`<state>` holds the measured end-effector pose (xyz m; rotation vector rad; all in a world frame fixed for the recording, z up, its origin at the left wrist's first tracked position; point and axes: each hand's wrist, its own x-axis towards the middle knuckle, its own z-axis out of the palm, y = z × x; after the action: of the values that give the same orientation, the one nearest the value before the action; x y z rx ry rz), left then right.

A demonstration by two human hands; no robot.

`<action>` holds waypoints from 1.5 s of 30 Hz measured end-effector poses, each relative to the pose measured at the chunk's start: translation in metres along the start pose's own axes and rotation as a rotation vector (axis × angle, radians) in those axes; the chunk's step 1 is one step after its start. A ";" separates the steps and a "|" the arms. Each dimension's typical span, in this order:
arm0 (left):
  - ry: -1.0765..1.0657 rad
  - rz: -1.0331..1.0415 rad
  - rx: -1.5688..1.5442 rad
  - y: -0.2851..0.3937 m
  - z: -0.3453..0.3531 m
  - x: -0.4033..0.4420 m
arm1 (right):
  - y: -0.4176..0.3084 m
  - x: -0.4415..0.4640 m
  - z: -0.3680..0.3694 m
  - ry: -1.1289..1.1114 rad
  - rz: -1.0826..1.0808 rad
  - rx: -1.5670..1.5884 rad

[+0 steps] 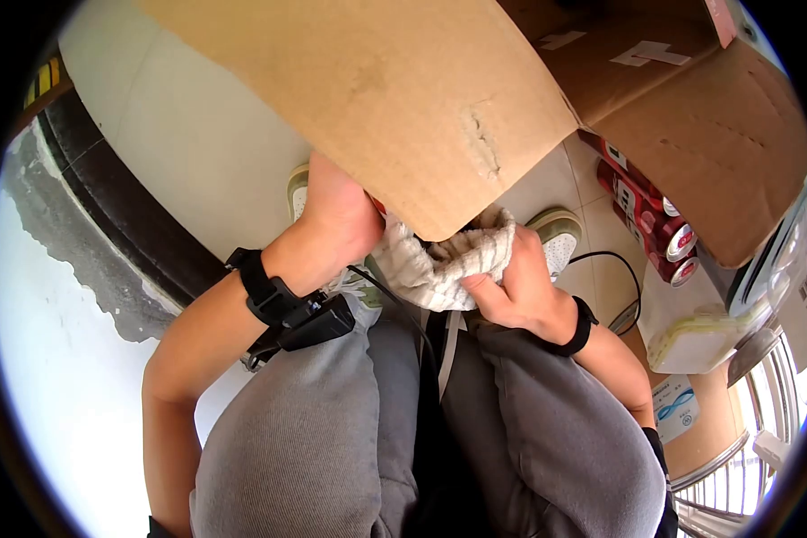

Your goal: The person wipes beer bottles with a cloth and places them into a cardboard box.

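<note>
A striped cream cloth (444, 267) hangs bunched between my knees, below the corner of a large cardboard flap (403, 99). My right hand (520, 285) is closed on the cloth's right side, thumb across its front. My left hand (341, 211) is at the cloth's upper left; its fingers are hidden behind the flap, so what they hold does not show. Something dark shows inside the folds of the cloth, too little of it to name.
The open cardboard box (637, 81) stands at the upper right. Below its side flap lie red cans (650, 220). A plastic container (704, 336) and a wire rack (735, 475) are at the right. A black cable (635, 278) loops over the tiles.
</note>
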<state>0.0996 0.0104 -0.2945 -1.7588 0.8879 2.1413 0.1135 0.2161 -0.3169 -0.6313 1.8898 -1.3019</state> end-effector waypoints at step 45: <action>-0.566 0.087 0.003 -0.045 -0.011 0.016 | 0.019 -0.027 -0.020 0.035 0.718 1.058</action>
<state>0.1285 0.0370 -0.3241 -1.0225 0.8123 2.4881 0.1145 0.2540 -0.3222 0.5641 1.0045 -1.5226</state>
